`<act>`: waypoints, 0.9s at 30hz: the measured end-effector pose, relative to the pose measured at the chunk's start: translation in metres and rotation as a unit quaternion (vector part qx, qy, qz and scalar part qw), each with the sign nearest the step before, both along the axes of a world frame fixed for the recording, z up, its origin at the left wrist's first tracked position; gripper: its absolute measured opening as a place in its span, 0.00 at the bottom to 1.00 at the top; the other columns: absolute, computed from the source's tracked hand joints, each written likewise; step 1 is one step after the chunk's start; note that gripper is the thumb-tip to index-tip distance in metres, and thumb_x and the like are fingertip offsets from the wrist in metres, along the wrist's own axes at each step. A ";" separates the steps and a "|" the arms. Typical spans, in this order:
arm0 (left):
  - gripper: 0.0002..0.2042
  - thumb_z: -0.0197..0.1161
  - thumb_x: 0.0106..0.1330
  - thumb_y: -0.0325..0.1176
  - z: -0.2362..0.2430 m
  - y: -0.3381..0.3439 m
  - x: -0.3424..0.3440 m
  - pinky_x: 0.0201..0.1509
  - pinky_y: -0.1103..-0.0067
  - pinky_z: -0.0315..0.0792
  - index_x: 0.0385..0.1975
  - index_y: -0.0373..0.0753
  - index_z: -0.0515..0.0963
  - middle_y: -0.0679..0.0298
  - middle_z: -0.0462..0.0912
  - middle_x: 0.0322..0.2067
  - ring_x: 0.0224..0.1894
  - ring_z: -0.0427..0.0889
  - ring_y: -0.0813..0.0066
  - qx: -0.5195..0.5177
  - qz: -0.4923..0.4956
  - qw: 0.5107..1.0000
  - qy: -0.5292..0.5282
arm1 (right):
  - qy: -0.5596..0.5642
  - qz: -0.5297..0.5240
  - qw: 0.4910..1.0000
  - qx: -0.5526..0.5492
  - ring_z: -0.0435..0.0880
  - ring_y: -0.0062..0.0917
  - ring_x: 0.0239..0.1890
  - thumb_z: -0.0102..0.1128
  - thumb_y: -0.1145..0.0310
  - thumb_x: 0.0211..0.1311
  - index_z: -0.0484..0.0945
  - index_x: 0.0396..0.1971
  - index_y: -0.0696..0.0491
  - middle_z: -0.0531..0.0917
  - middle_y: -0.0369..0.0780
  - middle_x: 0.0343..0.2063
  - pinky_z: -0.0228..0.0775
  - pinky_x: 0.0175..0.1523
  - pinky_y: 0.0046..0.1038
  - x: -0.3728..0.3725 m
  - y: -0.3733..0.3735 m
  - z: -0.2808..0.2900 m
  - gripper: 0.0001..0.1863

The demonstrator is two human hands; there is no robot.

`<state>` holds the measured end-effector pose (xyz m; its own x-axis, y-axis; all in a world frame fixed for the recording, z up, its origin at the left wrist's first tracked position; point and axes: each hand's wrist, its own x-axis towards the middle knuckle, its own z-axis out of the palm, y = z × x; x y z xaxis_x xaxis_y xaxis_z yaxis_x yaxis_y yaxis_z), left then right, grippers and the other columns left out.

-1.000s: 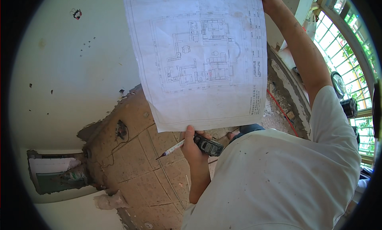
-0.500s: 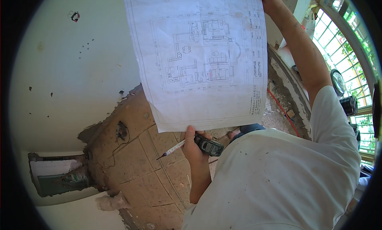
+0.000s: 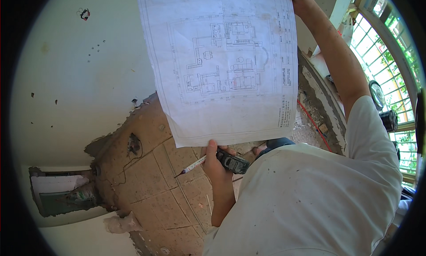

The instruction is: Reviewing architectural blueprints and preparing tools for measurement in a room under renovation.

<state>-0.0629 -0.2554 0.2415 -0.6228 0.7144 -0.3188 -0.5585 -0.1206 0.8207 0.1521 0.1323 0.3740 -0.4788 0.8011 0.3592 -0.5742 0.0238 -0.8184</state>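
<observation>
A large, creased white paper printed with a floor plan hangs upright in front of me. My right hand, at the top right, grips its upper corner, fingertips partly out of view. My left hand is closed, its thumb at the paper's lower edge. That same hand holds a dark handheld device and a thin white pen or marker, whose dark tip points down and left. The device is too dark for me to tell its exact kind.
Tiled floor with a cable lies below. At left is a pitted white wall with a rough-edged opening. At right are a red hose or cable, rubble, a barred window and dark containers.
</observation>
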 end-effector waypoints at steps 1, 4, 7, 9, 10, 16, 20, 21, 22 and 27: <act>0.08 0.57 0.68 0.35 0.000 0.000 0.000 0.24 0.73 0.76 0.30 0.38 0.71 0.63 0.74 0.22 0.19 0.76 0.71 0.000 0.002 1.000 -0.001 | -0.001 0.002 1.000 0.000 0.86 0.29 0.31 0.51 0.63 0.66 0.74 0.45 0.66 0.85 0.47 0.33 0.82 0.41 0.31 -0.002 0.000 0.000 0.20; 0.08 0.56 0.68 0.35 0.001 0.000 0.001 0.24 0.74 0.76 0.30 0.38 0.71 0.63 0.74 0.22 0.19 0.76 0.71 -0.009 0.011 1.000 -0.002 | -0.001 0.010 1.000 0.007 0.86 0.28 0.31 0.51 0.63 0.66 0.74 0.45 0.66 0.85 0.47 0.33 0.82 0.41 0.31 -0.006 0.006 -0.003 0.20; 0.09 0.56 0.68 0.36 0.001 0.000 0.002 0.24 0.74 0.76 0.30 0.38 0.71 0.63 0.74 0.21 0.18 0.76 0.70 -0.016 0.019 1.000 0.006 | 0.141 0.296 0.945 0.023 0.86 0.29 0.30 0.51 0.63 0.66 0.74 0.44 0.66 0.85 0.46 0.33 0.82 0.41 0.31 -0.009 0.019 -0.009 0.20; 0.09 0.56 0.68 0.35 0.000 -0.002 0.000 0.24 0.73 0.76 0.29 0.38 0.71 0.62 0.74 0.21 0.18 0.76 0.70 -0.008 0.016 1.000 -0.001 | -0.019 -0.018 0.999 -0.030 0.86 0.28 0.30 0.51 0.63 0.66 0.74 0.44 0.66 0.85 0.46 0.32 0.82 0.41 0.31 -0.016 0.000 -0.001 0.19; 0.09 0.56 0.68 0.35 0.000 -0.002 0.000 0.24 0.73 0.76 0.29 0.38 0.71 0.62 0.74 0.21 0.18 0.76 0.70 -0.007 0.015 1.000 -0.001 | -0.019 -0.019 0.999 -0.030 0.86 0.28 0.30 0.51 0.63 0.66 0.74 0.44 0.66 0.85 0.46 0.32 0.82 0.41 0.31 -0.014 0.001 -0.001 0.19; 0.09 0.55 0.68 0.35 0.001 0.000 0.001 0.24 0.73 0.76 0.29 0.38 0.71 0.62 0.74 0.21 0.18 0.76 0.70 -0.005 0.009 1.000 -0.002 | 0.000 -0.021 0.999 -0.029 0.86 0.28 0.30 0.50 0.63 0.67 0.74 0.43 0.66 0.85 0.47 0.32 0.82 0.40 0.31 -0.009 0.001 -0.001 0.19; 0.08 0.55 0.68 0.35 0.001 -0.001 0.000 0.24 0.73 0.76 0.30 0.38 0.71 0.62 0.74 0.21 0.18 0.76 0.70 -0.010 0.011 1.000 -0.004 | -0.012 -0.022 1.000 0.009 0.86 0.28 0.30 0.51 0.63 0.66 0.74 0.43 0.67 0.85 0.46 0.31 0.82 0.40 0.32 -0.004 -0.003 0.001 0.19; 0.08 0.55 0.68 0.34 0.001 -0.001 0.000 0.24 0.73 0.76 0.30 0.38 0.71 0.62 0.74 0.21 0.18 0.76 0.70 -0.010 0.008 1.000 -0.007 | -0.001 -0.015 1.000 -0.003 0.86 0.28 0.30 0.52 0.63 0.66 0.74 0.43 0.67 0.85 0.46 0.31 0.82 0.39 0.31 -0.003 -0.003 0.001 0.19; 0.08 0.55 0.68 0.34 0.002 0.000 0.000 0.24 0.73 0.76 0.30 0.38 0.71 0.62 0.74 0.21 0.18 0.76 0.70 -0.010 0.007 1.000 -0.007 | -0.001 -0.017 1.000 -0.003 0.86 0.28 0.30 0.52 0.63 0.66 0.74 0.43 0.67 0.85 0.46 0.31 0.82 0.39 0.31 -0.002 -0.003 0.001 0.19; 0.08 0.54 0.68 0.34 0.005 0.001 0.001 0.24 0.73 0.76 0.30 0.38 0.71 0.62 0.74 0.21 0.19 0.76 0.70 -0.005 -0.001 1.000 -0.006 | 0.004 0.001 1.000 0.010 0.86 0.28 0.29 0.52 0.63 0.66 0.74 0.43 0.67 0.85 0.46 0.31 0.82 0.39 0.31 0.003 -0.001 0.000 0.19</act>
<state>-0.0623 -0.2541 0.2461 -0.6172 0.7129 -0.3329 -0.5685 -0.1115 0.8151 0.1547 0.1316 0.3740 -0.4780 0.7927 0.3785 -0.5804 0.0384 -0.8134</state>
